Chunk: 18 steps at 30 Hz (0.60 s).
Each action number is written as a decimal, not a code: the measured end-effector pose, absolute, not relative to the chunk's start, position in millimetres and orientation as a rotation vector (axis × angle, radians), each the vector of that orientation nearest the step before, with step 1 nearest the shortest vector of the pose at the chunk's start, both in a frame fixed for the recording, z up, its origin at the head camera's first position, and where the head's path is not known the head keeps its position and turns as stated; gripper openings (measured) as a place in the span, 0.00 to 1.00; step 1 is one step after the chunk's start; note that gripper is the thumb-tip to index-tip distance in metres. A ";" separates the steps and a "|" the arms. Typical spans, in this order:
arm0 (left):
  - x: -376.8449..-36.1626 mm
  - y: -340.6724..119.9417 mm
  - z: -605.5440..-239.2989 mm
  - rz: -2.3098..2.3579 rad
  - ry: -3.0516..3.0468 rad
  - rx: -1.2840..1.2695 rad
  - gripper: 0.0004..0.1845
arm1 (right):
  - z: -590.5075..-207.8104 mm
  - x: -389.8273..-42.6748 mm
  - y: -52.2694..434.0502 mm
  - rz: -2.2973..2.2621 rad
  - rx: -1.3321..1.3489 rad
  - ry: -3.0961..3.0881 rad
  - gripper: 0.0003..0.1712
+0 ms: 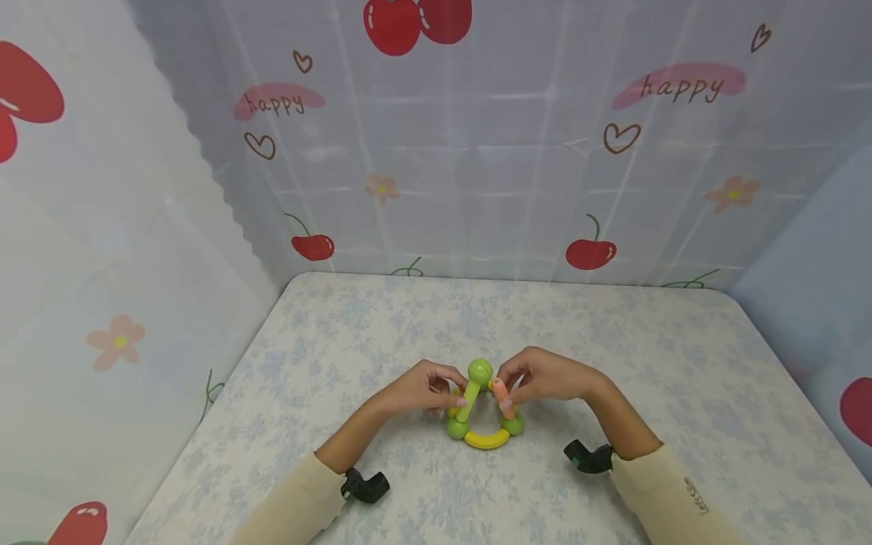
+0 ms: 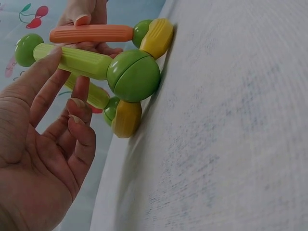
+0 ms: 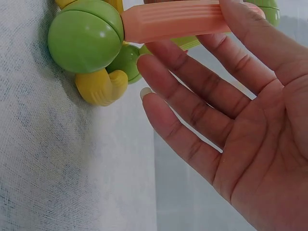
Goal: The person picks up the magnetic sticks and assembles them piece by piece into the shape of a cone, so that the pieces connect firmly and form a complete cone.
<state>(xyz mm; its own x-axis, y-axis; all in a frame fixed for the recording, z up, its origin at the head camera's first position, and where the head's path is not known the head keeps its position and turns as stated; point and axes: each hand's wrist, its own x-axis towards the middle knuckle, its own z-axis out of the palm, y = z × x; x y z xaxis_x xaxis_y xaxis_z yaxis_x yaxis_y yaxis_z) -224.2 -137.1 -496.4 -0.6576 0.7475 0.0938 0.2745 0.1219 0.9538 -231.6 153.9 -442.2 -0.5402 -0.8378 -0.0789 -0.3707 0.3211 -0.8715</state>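
A small frame of magnetic toy rods and balls stands on the table between the hands. My left hand (image 1: 425,387) pinches a light-green rod (image 2: 79,60), which leans from a lower green ball (image 2: 134,76) up to the top green ball (image 1: 480,371). With thumb and fingers, my right hand (image 1: 545,376) holds an orange rod (image 3: 173,21). Its lower end meets another green ball (image 3: 85,36), while its upper end sits apart from the top ball. A curved yellow rod (image 1: 487,440) links the two front balls. Behind, a second light-green rod (image 2: 94,94) is partly hidden.
The table (image 1: 381,325) has a pale cloth with blue flowers. A printed curtain (image 1: 450,219) hangs along its far edge, with more sheeting at both sides. Black wrist cameras sit on the left sleeve (image 1: 293,503) and the right sleeve (image 1: 671,492).
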 end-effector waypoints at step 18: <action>-220.9 -132.2 -497.4 1.557 1.974 0.975 0.09 | -442.8 -230.4 151.5 -1.161 -1.089 2.026 0.06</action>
